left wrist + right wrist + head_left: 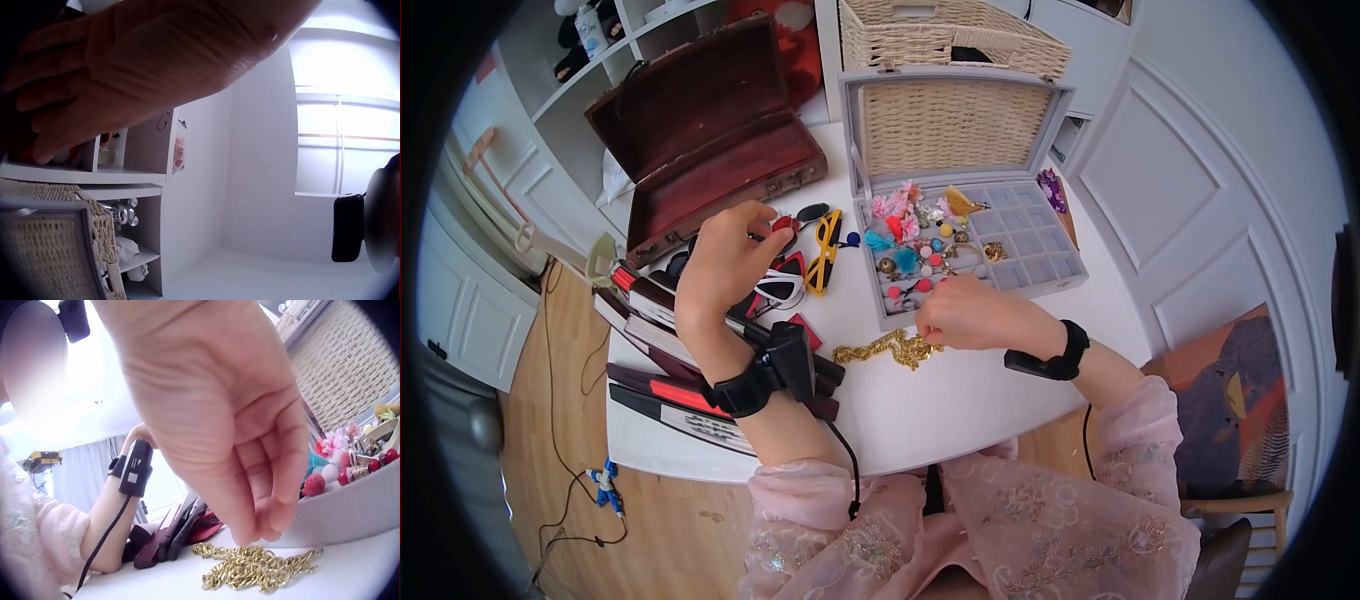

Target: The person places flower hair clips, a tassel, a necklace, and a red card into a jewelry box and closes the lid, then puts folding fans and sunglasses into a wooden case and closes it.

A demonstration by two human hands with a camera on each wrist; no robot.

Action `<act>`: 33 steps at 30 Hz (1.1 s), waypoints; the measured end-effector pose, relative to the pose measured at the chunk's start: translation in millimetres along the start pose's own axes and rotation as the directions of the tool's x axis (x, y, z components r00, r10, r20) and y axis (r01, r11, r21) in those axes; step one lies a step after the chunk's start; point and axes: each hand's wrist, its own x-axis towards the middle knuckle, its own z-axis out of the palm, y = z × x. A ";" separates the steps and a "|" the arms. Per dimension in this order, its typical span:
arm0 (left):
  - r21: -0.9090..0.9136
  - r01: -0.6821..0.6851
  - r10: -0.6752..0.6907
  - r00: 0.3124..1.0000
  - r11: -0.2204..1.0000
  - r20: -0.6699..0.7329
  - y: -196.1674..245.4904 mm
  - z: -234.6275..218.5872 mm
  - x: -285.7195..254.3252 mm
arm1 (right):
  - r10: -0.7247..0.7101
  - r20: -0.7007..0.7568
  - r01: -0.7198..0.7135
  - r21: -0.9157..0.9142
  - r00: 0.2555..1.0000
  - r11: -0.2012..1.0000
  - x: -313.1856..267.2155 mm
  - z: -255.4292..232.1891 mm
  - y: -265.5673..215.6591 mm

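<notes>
My left hand point(725, 265) hangs over several pairs of sunglasses, fingers loosely bent, fingertips close to a pair with red lenses point(784, 225). Yellow-framed sunglasses point(825, 252) and white-framed ones point(780, 287) lie beside it. In the left wrist view the left hand point(106, 75) shows fairly straight fingers. My right hand point(975, 315) has thumb and fingertips drawn together right at a bunched gold chain point(890, 349). In the right wrist view the chain point(250, 569) lies on the white table below the fingertips point(269, 519); I cannot tell whether they pinch a link.
A grey compartment box point(1055, 262) with raised lid holds hair ties, flowers and trinkets; its right compartments are bare. An open brown case point(730, 180) stands at the back left. Books point(675, 390) line the table's left edge. A woven basket point(890, 40) stands behind the box.
</notes>
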 end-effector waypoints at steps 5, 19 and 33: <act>-0.002 0.015 -0.015 1.000 1.000 0.002 -0.8 -0.5 0.1 | -0.027 -0.034 0.021 -0.156 0.999 0.987 0.1 17.1 -5.3; 0.010 0.019 -0.019 1.000 1.000 0.001 1.8 -0.3 -0.3 | -0.065 -0.101 0.052 -0.131 0.993 0.990 -4.3 22.5 0.3; 0.012 0.006 -0.006 1.000 1.000 -0.005 1.7 -0.5 -0.5 | 0.178 -0.083 -0.133 0.388 0.981 0.912 -31.8 -74.2 -2.0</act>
